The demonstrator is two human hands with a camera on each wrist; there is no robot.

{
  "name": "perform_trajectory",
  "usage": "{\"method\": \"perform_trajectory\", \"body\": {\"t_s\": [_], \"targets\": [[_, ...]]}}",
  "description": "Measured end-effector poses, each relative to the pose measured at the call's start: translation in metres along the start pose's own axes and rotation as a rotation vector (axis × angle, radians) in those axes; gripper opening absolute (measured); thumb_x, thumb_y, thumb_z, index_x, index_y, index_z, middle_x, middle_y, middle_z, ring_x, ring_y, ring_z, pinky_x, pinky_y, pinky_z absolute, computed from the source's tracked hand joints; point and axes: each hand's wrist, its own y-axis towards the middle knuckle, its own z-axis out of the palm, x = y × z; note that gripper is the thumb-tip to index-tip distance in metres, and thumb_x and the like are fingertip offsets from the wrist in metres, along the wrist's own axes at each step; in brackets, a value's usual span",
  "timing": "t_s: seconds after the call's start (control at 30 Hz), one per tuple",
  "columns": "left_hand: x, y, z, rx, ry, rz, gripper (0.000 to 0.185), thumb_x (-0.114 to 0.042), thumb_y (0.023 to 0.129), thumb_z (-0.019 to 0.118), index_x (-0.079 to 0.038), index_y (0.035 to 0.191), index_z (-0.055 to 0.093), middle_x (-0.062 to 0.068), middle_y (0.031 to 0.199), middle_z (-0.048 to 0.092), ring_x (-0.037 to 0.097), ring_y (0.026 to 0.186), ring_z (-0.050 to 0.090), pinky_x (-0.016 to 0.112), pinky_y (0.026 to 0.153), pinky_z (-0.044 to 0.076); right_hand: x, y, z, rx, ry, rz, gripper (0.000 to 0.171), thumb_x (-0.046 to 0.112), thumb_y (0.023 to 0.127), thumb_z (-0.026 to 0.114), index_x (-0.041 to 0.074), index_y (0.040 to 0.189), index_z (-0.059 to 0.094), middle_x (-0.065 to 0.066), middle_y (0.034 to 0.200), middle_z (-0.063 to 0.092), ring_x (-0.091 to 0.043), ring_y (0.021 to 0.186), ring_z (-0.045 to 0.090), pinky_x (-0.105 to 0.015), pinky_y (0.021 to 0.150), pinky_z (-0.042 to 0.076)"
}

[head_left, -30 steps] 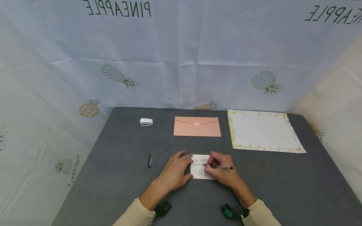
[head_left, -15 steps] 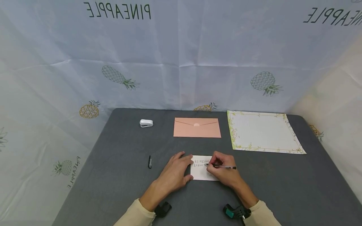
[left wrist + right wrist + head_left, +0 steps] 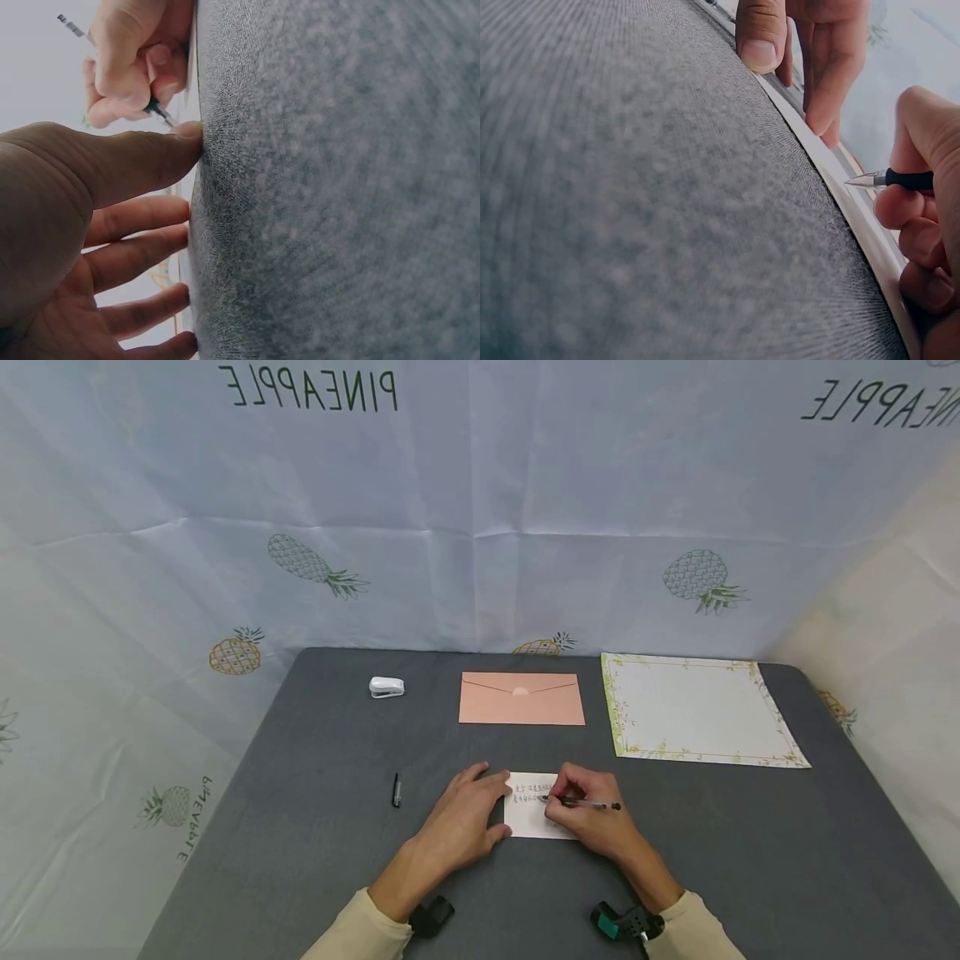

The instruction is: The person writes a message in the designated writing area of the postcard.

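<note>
A small white card with two lines of handwriting lies on the grey table near the front. My left hand lies flat with straight fingers pressing the card's left edge. My right hand grips a pen with its tip on the second written line. In the right wrist view the pen tip sits just over the card. In the left wrist view my left hand fingers lie against the table, with the right hand and pen beyond.
A pink envelope lies behind the card. A floral-bordered sheet lies at the back right. A white stapler sits at the back left, a black pen cap left of my hands. A pineapple-print cloth hangs behind the table.
The right hand and pen tip slid a little right along the line, then back left. The left hand stayed pressed on the card.
</note>
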Motion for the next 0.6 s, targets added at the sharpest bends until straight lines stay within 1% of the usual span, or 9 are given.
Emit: {"method": "perform_trajectory", "body": {"t_s": [0.13,0.37,0.6], "targets": [[0.0001,-0.0002,-0.0003,0.001,-0.001,0.000,0.051,-0.026,0.089,0.094,-0.008,0.133,0.077,0.008,0.153,0.068,0.038,0.150,0.055,0.058,0.126,0.044,0.0009,0.0002,-0.0006,0.010,0.001,-0.003,0.035,-0.004,0.077,0.077,0.030,0.078,0.065,0.016,0.070,0.061,-0.002,0.061,0.051,-0.020,0.053,0.038],[0.0005,-0.0005,0.0000,-0.001,0.002,0.001,0.051,-0.026,0.089,0.094,-0.008,0.134,0.076,0.008,0.153,0.068,0.038,0.150,0.055,0.057,0.126,0.044,-0.0008,0.0000,0.0000,-0.041,-0.015,-0.024,0.034,-0.004,0.076,0.076,0.028,0.078,0.065,0.016,0.070,0.060,-0.001,0.062,0.049,-0.020,0.054,0.038],[0.0006,-0.0005,0.0003,-0.005,0.002,-0.002,0.051,-0.026,0.089,0.094,-0.008,0.134,0.076,0.008,0.153,0.068,0.037,0.150,0.055,0.057,0.126,0.044,-0.0004,0.0004,0.0004,-0.042,-0.015,-0.016,0.034,-0.004,0.077,0.077,0.027,0.079,0.065,0.016,0.071,0.062,-0.001,0.062,0.050,-0.019,0.053,0.039]]}}
